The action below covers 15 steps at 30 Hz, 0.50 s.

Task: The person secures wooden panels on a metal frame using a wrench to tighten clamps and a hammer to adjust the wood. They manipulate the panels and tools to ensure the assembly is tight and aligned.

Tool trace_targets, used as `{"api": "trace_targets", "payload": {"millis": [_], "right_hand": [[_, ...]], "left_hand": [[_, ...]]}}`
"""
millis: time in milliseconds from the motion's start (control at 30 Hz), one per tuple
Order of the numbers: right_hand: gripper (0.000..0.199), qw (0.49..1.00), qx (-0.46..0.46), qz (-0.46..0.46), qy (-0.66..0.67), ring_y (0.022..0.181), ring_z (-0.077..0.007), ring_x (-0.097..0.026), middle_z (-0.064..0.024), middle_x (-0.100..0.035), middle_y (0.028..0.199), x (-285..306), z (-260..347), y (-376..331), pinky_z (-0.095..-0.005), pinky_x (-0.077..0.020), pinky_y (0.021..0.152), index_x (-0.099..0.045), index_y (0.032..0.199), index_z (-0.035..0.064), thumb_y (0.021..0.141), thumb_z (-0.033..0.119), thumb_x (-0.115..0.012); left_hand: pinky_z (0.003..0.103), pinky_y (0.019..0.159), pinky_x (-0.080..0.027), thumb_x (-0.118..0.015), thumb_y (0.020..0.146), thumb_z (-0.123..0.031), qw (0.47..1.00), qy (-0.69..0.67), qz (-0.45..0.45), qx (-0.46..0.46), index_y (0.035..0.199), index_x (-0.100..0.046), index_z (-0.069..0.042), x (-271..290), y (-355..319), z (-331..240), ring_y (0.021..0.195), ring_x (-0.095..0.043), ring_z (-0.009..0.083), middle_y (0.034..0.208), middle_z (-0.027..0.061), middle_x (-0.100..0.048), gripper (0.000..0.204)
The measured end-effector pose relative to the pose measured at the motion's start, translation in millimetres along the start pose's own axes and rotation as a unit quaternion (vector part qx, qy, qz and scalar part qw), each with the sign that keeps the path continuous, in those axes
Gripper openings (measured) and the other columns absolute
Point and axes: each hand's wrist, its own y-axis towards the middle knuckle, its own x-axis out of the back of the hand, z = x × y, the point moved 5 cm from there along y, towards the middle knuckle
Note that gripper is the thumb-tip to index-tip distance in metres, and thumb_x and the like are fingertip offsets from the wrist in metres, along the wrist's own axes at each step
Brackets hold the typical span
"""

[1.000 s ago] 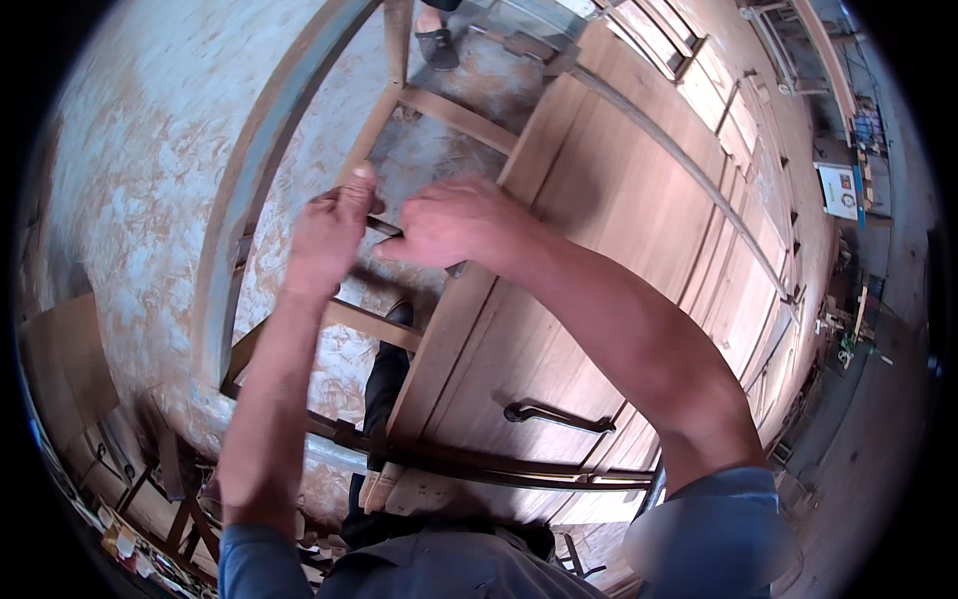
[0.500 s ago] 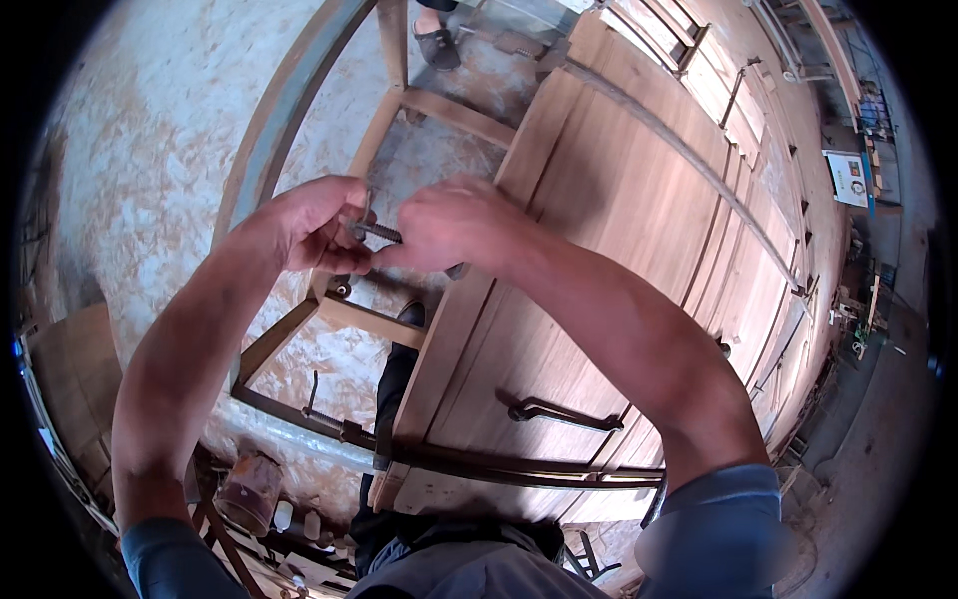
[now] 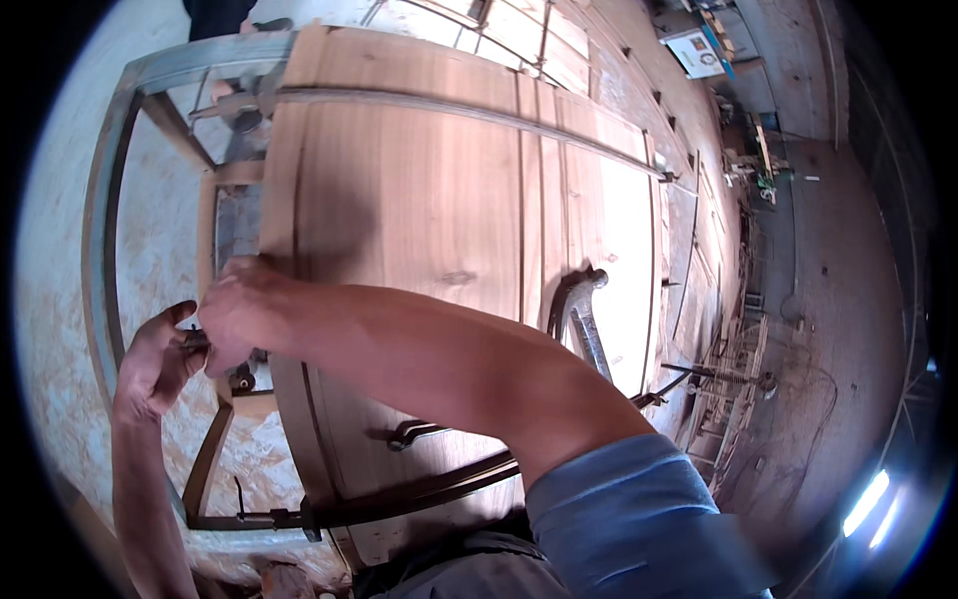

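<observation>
Both hands are at the dark threaded clamp screw [image 3: 194,339], beyond the left edge of a wide wooden panel [image 3: 429,200]. My left hand [image 3: 152,367] curls its fingers about the outer end of the screw. Closed around its inner part is my right hand [image 3: 239,307], which hides most of the clamp head. My right forearm stretches across the panel. On the panel's near part lies a wrench [image 3: 407,436], partly covered by that forearm. A hammer [image 3: 586,317] rests farther right, its handle end hidden behind my arm.
A bar clamp [image 3: 419,496] spans the near edge and another bar clamp [image 3: 469,116] crosses the far part. On the left a wooden frame [image 3: 100,230] stands against the pale floor. Another person [image 3: 218,15] is at the far left. Scrap wood [image 3: 733,399] lies to the right.
The view has swung to the right, so the hammer and more of the right-hand floor now show. Both hands stay at the clamp screw, the left one turned with its thumb raised.
</observation>
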Motion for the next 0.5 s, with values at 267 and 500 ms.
{"api": "trace_targets", "payload": {"millis": [267,500], "right_hand": [[0.05,1.0,0.017,0.005,0.013,0.089,-0.0215,-0.068,-0.0039,-0.073,0.087,3,-2,-6,-0.0384,-0.0487,0.084,-0.076,0.091,0.0153,0.078,0.061,-0.062],[0.049,0.999,0.031,0.013,-0.001,0.098,-0.0183,-0.066,0.001,-0.072,0.1,10,9,-3,-0.0366,-0.045,0.09,-0.075,0.101,0.0208,0.08,0.063,-0.061]], "left_hand": [[0.032,0.064,-0.056,-0.054,0.084,-0.007,0.988,0.155,-0.005,-0.009,0.122,-0.045,0.008,-23,-8,-13,0.075,-0.066,0.0197,0.087,0.0129,-0.064,0.042],[0.032,0.046,-0.044,-0.047,0.096,-0.025,0.965,0.227,-0.126,0.045,0.086,-0.06,-0.002,-7,14,-4,0.057,-0.057,0.0179,0.072,0.0074,-0.059,0.028]]}}
